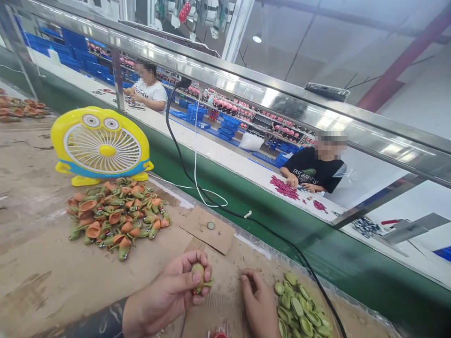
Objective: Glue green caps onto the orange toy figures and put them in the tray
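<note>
My left hand is at the bottom centre, its fingers closed around a small green toy part. My right hand rests just to its right with fingers curled; what it pinches is hidden. Beside the right hand lies a pile of green oval shells. Farther left on the cardboard-covered bench sits a heap of orange and green toy pieces.
A yellow cartoon desk fan stands behind the heap. Black and white cables cross the bench. A green conveyor belt runs alongside. Two other people work at the far side under a steel rail.
</note>
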A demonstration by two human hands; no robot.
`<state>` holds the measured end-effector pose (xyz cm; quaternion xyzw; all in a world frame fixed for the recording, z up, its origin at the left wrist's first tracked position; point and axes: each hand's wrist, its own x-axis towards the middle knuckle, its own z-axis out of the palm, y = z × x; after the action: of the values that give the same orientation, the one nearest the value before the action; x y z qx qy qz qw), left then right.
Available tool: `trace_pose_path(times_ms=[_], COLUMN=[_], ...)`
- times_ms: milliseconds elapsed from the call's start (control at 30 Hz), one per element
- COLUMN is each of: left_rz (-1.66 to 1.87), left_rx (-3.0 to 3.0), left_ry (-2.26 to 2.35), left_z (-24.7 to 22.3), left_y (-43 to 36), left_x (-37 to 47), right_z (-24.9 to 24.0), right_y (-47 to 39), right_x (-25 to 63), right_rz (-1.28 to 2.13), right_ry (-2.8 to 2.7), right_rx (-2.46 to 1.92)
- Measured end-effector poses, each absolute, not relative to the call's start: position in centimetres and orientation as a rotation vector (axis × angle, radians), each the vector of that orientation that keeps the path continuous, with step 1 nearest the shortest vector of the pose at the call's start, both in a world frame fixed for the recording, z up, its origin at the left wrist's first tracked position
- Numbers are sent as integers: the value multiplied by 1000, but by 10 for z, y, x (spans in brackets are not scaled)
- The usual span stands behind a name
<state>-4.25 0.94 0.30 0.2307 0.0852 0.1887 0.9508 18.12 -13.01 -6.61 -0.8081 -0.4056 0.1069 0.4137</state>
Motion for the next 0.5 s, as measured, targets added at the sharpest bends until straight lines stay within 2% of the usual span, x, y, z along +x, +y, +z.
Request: trace_pose_path(times_ms=[500], left_rz=[379], left_rx=[534], left_ry=[200], left_z=[4], left_y=[9], left_x=[-44], right_z=[-68], right_y=[-128], right_x=[183], right_rz=[284], right_ry=[-1024], right_rx=[-2076])
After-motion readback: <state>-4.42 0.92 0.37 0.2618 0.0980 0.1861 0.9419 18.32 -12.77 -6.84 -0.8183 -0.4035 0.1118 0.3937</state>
